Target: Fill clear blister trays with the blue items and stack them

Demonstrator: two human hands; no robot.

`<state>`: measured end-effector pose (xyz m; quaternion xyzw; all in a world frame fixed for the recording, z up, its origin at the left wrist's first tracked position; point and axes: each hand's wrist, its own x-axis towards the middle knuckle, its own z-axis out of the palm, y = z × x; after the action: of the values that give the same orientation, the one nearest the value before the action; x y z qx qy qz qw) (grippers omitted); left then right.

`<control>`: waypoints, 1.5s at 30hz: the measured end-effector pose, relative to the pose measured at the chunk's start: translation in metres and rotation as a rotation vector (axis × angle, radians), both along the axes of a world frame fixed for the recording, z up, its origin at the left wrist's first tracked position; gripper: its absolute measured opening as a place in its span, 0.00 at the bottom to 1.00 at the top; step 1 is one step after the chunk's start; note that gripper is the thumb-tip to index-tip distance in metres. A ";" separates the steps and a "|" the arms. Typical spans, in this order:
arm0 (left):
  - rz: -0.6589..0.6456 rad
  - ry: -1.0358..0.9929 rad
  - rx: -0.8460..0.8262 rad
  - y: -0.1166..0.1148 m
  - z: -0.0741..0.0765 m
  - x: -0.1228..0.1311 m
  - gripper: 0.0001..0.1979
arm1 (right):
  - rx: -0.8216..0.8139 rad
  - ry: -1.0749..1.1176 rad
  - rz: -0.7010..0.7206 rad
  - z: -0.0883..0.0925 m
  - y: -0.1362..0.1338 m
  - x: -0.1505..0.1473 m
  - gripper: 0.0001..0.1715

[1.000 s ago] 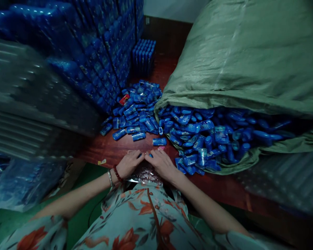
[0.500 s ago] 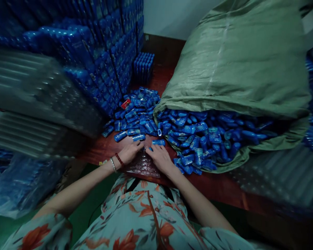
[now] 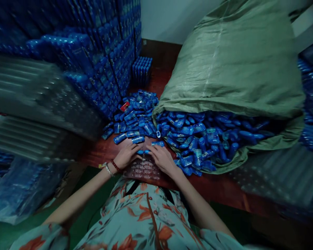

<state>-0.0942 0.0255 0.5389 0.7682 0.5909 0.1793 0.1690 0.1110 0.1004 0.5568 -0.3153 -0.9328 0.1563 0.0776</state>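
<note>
My left hand (image 3: 127, 155) and my right hand (image 3: 162, 158) rest side by side on a clear plastic blister tray (image 3: 143, 170) at the near edge of a red-brown table (image 3: 112, 150). Each hand's fingertips pinch a small blue item (image 3: 143, 151) at the tray's far edge. A heap of the same small blue items (image 3: 135, 118) lies just beyond the hands. More of them (image 3: 198, 135) spill from a large green woven sack (image 3: 232, 73) on the right.
Tall stacks of filled blue trays (image 3: 99, 52) stand at the back left. Stacks of empty clear trays (image 3: 28, 114) lie at the left and at the right (image 3: 284, 173). One red item (image 3: 124, 106) sits in the heap. A plastic bag (image 3: 18, 187) hangs lower left.
The view has tilted up a little. Both hands moved slightly forward along the tray, toward the heap, and stay close together.
</note>
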 end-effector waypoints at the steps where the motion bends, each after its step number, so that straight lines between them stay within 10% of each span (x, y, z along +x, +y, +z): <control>1: 0.022 -0.072 0.039 0.000 0.000 -0.005 0.18 | -0.016 0.048 -0.058 0.000 0.003 0.005 0.21; 6: 0.369 -0.225 0.098 0.018 0.003 -0.020 0.15 | 0.033 -0.116 -0.224 0.001 0.023 0.014 0.24; 15: 0.198 0.244 -0.073 0.061 -0.011 -0.002 0.11 | 0.075 -0.371 -0.271 -0.008 0.016 -0.006 0.13; 21: 0.343 0.004 0.040 0.031 -0.014 -0.025 0.11 | -0.046 0.017 -0.399 -0.024 0.003 0.022 0.16; 27: 0.659 -0.496 0.177 -0.047 -0.003 -0.025 0.08 | -0.174 0.482 -0.242 -0.012 -0.018 0.044 0.18; 31: 0.585 -0.483 0.219 -0.080 0.000 0.008 0.08 | -0.251 0.445 -0.050 -0.009 -0.028 0.038 0.21; 38: 0.343 -0.407 0.266 -0.057 -0.027 0.027 0.12 | 0.031 0.225 0.198 -0.006 -0.021 0.017 0.17; 45: 0.197 -0.280 0.105 -0.043 -0.027 0.013 0.15 | 0.022 -0.141 0.123 0.020 -0.027 0.000 0.13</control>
<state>-0.0809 -0.0174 0.5117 0.6819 0.6238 0.3307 0.1911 0.1112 0.0730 0.5770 -0.2666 -0.9553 0.1278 0.0054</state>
